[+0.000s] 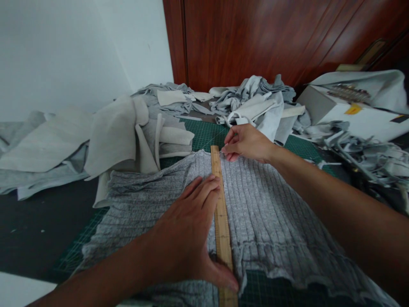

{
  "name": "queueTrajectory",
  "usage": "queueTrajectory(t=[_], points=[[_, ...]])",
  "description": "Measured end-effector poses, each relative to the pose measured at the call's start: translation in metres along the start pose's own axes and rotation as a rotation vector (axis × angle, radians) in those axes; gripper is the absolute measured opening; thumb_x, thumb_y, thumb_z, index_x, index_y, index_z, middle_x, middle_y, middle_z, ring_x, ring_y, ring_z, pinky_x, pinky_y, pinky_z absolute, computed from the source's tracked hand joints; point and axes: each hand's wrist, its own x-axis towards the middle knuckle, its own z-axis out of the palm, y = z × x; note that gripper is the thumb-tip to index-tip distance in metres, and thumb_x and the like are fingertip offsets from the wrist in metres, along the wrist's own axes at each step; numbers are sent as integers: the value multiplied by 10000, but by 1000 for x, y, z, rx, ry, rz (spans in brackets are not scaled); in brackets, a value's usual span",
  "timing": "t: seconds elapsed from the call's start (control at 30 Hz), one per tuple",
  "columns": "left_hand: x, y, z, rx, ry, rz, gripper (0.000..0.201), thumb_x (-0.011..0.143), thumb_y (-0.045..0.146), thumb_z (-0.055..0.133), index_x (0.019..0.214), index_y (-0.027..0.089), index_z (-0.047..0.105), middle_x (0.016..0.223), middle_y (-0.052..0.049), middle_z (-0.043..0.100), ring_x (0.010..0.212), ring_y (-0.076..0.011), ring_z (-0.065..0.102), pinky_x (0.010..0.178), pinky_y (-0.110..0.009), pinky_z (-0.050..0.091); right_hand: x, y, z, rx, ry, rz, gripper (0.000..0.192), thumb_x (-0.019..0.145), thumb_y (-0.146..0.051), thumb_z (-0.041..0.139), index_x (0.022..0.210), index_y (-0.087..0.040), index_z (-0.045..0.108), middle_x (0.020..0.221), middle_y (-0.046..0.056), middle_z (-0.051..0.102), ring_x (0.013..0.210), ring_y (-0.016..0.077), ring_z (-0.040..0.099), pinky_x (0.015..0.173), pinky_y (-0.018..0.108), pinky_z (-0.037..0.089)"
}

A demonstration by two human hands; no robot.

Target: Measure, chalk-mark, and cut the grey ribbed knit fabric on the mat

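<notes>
A wooden ruler [222, 217] lies lengthwise across a grey ribbed knit fabric [265, 204], from near me to the fabric's far edge. My left hand [188, 221] presses down flat, its fingers stretched over the ruler and the cloth, the thumb on the ruler's near part. At the far edge, just right of the ruler's end, my right hand [246, 143] pinches the fabric between thumb and fingers. Below the cloth is a green cutting mat [206, 132], seen around its borders. White scissors handles [235, 117] show just beyond my right hand.
Grey and off-white fabric pieces [113, 132] are heaped at the left. More cloth [252, 100] is piled at the back, against a reddish-brown wooden panel [249, 38]. On the right stand a white box [332, 106] and tangled scraps [377, 157]. A white wall [79, 51] rises at the back left.
</notes>
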Motion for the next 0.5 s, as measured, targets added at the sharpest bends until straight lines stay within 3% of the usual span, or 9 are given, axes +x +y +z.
queueTrajectory(t=[0.17,0.5], points=[[-1,-2,1,21,11,12,1381,527,890,808,1531,39,390,1621,-339,424,1536,-491,389,1268,-692,307,-27,5,11,-66,5,-38,314,795,-21,801,821,-208,551,548,-22,689,419,122,645,386,200,530],[0,1,-4,-19,2,18,1281,526,859,841,1488,95,475,1595,-293,466,1514,-490,411,1266,-691,294,-36,16,20,-50,-22,-61,264,832,16,714,861,-207,575,590,-33,679,454,144,667,419,242,560]])
